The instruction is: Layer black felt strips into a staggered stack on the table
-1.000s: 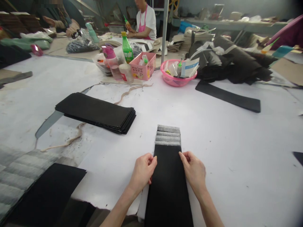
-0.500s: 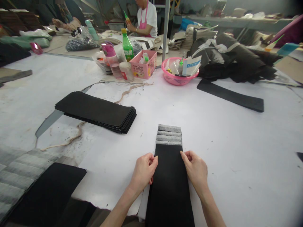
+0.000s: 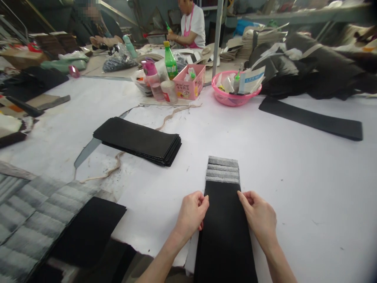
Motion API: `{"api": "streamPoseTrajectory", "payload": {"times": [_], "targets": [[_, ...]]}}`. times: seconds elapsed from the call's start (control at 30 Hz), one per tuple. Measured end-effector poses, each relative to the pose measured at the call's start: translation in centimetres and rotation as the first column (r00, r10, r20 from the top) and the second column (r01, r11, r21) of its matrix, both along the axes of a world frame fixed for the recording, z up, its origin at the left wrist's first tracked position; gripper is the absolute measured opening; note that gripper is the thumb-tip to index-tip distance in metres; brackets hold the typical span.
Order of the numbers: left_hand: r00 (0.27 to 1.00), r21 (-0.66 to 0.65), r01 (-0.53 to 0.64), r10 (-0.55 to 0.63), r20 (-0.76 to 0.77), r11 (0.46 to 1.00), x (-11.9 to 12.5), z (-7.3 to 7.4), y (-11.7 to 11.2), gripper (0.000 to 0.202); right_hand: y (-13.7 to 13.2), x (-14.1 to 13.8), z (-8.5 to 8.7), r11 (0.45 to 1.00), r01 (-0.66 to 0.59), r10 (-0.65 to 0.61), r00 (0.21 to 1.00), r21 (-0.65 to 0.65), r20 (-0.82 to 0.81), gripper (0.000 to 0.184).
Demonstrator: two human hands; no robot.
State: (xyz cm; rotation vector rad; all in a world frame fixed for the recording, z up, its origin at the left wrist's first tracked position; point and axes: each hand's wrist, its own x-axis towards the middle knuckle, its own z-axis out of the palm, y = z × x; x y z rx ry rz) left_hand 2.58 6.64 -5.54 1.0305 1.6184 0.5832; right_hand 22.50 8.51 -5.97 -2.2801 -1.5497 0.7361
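Note:
A long black strip of sheet material [image 3: 225, 232] lies lengthwise in front of me on the white-covered table. Beyond its far end, several greyish-white striped edges [image 3: 223, 169] show in a staggered row. My left hand [image 3: 191, 214] pinches the strip's left edge between thumb and fingers. Opposite it, my right hand [image 3: 259, 214] grips the right edge, thumb on top. Both hands are closed, near the far end of the strip. Left of them rests a neat stack of black strips [image 3: 137, 137]. The strip's near end runs out of the picture.
A pink basin [image 3: 235, 100], a pink box [image 3: 188, 88], a green bottle [image 3: 170, 63] and a pink-lidded bottle [image 3: 153, 78] stand at the back. A single black strip [image 3: 312, 118] lies right. Fanned grey-edged pieces [image 3: 38, 220] cover the lower left. A co-worker [image 3: 191, 27] sits beyond.
The whole view has shifted, so the table and things on it appear further right. My hands keep the same hold on the black strip's edges.

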Motion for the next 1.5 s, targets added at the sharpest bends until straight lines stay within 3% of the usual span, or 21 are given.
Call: {"api": "streamPoseTrajectory", "payload": {"times": [1.5], "targets": [[0.991,0.016,0.052,-0.049,-0.127,0.999,0.15,-0.23,-0.05,0.037,0.10,-0.50,0.53,1.000,0.012,-0.011,0.999,-0.028,0.042,0.031]]}}
